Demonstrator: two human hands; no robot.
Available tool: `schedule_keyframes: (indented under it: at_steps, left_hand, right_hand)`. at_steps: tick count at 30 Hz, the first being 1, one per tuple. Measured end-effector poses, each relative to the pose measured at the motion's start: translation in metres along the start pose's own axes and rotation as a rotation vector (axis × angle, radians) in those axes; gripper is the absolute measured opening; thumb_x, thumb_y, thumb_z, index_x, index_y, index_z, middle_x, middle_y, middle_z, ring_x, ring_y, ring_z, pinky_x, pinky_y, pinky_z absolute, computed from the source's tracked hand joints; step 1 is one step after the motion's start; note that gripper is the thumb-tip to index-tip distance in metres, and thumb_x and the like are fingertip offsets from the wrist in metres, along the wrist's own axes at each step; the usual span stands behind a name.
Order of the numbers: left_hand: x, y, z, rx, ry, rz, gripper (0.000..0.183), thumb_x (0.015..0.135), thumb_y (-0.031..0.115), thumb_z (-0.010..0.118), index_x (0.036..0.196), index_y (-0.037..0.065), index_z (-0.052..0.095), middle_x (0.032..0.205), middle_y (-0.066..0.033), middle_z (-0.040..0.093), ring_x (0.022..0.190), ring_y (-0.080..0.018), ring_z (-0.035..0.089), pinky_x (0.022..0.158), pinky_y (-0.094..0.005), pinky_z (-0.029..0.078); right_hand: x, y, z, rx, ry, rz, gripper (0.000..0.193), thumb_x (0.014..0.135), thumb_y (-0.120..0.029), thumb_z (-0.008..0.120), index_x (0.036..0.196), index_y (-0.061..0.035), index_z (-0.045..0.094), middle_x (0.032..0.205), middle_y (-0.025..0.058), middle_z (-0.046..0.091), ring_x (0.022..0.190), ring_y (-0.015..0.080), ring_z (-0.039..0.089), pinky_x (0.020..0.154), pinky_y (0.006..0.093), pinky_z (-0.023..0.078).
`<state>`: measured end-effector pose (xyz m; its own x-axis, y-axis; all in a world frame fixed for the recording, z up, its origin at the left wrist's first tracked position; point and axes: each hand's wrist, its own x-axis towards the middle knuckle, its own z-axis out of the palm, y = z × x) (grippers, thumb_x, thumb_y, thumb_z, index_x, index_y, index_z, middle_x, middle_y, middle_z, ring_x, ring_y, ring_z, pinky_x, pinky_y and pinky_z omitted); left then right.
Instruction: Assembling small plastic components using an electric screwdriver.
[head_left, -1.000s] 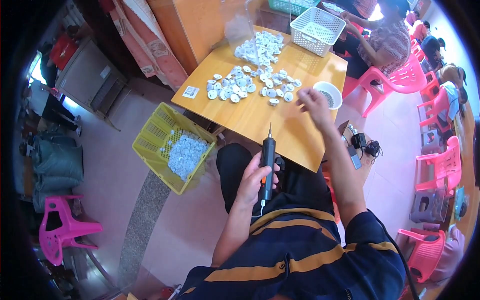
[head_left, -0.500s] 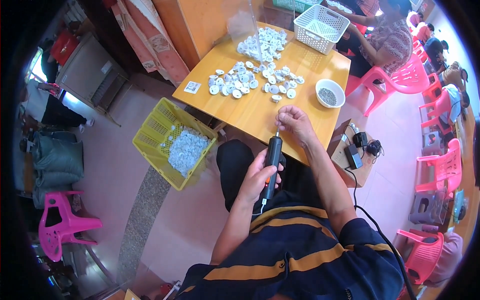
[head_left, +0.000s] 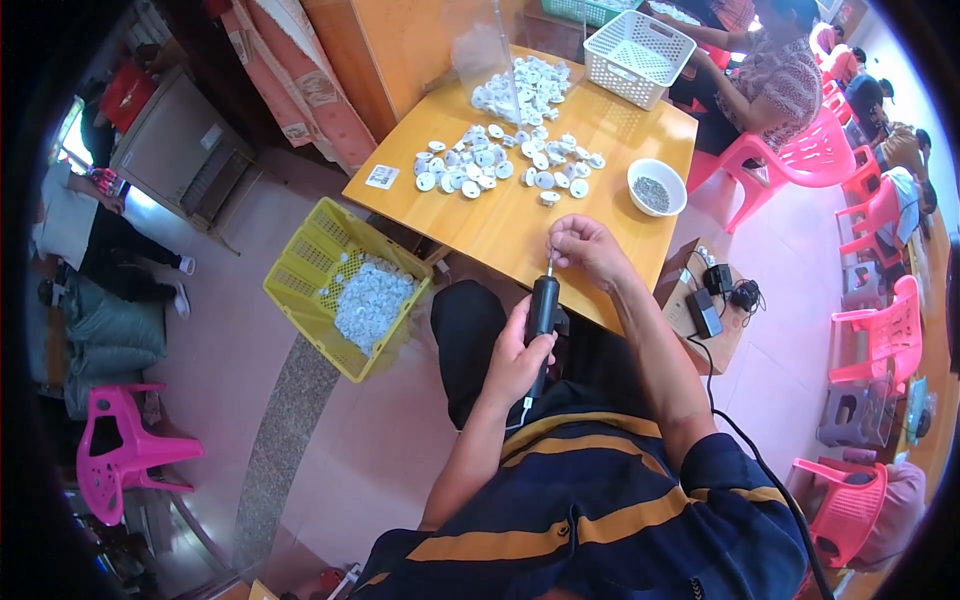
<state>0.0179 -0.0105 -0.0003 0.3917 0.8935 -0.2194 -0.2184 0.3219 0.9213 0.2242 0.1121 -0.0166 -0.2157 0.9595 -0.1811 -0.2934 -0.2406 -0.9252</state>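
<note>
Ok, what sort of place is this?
Probably an assembly workshop: a black cylindrical power tool in the left hand, small round white parts heaped on a yellow-brown wooden table, and a person seated on a pink plastic chair.

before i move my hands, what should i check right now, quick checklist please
1. Left hand around the black handheld tool: ok, fingers wrapped around its body.
2. Right hand at the tool's tip: ok, the fingertips are right by it.
3. Small piece seated on the tip: cannot tell, too small and partly covered by the fingers.
4. White cord at the tool's lower end: ok, attached; whether power is on cannot be told.
5. White bowl upright: ok, standing on the table with small metal pieces inside.
6. White round parts spread singly: not ok, many overlap.
</note>
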Motion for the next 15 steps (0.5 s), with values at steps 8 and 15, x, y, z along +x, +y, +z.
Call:
schedule_keyframes:
  at_steps: [8,15]
  left_hand:
    - [0.005,-0.012,-0.004,0.313,0.117,0.14,0.058,0.091,0.007,0.057,0.147,0.005,0.042,0.09,-0.0038,0.061,0.07,-0.012,0.061,0.065,-0.0269,0.051]
    - [0.004,0.003,-0.007,0.039,0.123,0.071,0.058,0.092,0.006,0.057,0.147,0.005,0.04,0.087,-0.0029,0.059,0.069,-0.0099,0.059,0.063,-0.0252,0.05]
  right_hand:
    - [0.006,0.004,0.002,-0.011,-0.031,-0.014,0.014,0.097,-0.008,0.065,0.109,-0.0018,0.063,0.089,0.0046,0.067,0.075,0.0129,0.066,0.065,0.024,0.054]
    - [0.042,-0.018,-0.003,-0.453,0.366,-0.195,0.024,0.1,-0.024,0.06,0.108,-0.0023,0.066,0.094,0.0053,0.07,0.078,0.0145,0.068,0.071,0.0282,0.054]
